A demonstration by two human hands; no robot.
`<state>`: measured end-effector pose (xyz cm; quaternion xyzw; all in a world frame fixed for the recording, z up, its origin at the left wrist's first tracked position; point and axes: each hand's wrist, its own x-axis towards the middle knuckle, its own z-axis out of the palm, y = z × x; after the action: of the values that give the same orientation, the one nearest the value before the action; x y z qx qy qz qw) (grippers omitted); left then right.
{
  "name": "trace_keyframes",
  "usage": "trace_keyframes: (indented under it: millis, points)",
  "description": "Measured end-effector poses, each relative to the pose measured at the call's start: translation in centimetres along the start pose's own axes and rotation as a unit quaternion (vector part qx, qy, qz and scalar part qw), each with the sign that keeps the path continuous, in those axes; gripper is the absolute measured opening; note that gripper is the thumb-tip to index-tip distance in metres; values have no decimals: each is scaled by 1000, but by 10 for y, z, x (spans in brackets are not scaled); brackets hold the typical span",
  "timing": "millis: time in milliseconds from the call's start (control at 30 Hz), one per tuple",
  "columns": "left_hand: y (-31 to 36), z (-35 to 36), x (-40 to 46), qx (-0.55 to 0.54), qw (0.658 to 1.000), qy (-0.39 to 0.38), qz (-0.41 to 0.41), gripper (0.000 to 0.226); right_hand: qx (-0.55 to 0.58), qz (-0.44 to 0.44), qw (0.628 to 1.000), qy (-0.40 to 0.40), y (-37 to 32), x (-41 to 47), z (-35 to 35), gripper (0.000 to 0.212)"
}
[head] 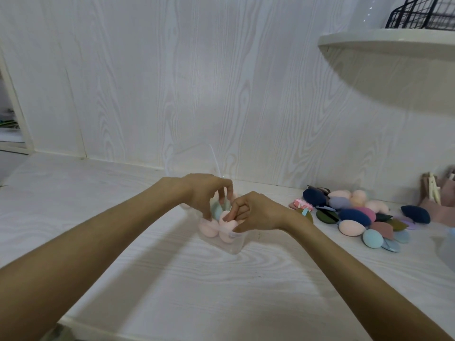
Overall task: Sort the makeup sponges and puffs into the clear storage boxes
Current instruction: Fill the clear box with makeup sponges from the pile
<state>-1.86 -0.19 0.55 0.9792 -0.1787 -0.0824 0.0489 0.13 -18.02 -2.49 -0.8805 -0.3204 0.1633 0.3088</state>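
Both hands work inside a clear plastic storage box [231,244] mid-table, the right hand [253,212] pinching a pale pink egg-shaped sponge [226,221], the left hand's [204,193] curled fingers gripping the box rim.

I am facing a white woodgrain wall [172,82]; a shelf [394,43] is carrying a black wire basket [423,13] at upper right, above the white table [172,279].

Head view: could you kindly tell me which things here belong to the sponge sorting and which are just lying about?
Belong to the job:
clear box
pink sponges in it
sponge pile
left hand
right hand

Just lying about:
wire basket
shelf
pink holder
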Motion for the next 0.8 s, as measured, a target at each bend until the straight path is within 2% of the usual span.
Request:
trace_keyframes:
  millis: [100, 233, 367, 467, 633, 800]
  points:
    - [-1, 2, -1, 20, 999, -28, 21, 49, 1, 0, 1000, -1, 0, 0, 0, 25]
    - [4, 0, -2, 68, 997, -46, -11, 45, -10, -1, 1000, 6, -4, -2, 0, 23]
    - [8, -2, -1, 110, 993, -27, -12, 46, -135, -26, 990, 30, -15, -7, -1, 21]
    - [7, -2, 0, 112, 993, -21, -19, 49, -194, -35, 980, 30, -21, -8, -1, 21]
    - [6, -1, 1, 114, 993, 0, -14, 50, -206, 13, 978, 38, -26, -1, 0, 20]
    - [5, 3, 0, 73, 997, 10, 4, 49, -214, 17, 975, 52, -25, 9, 13, 16]
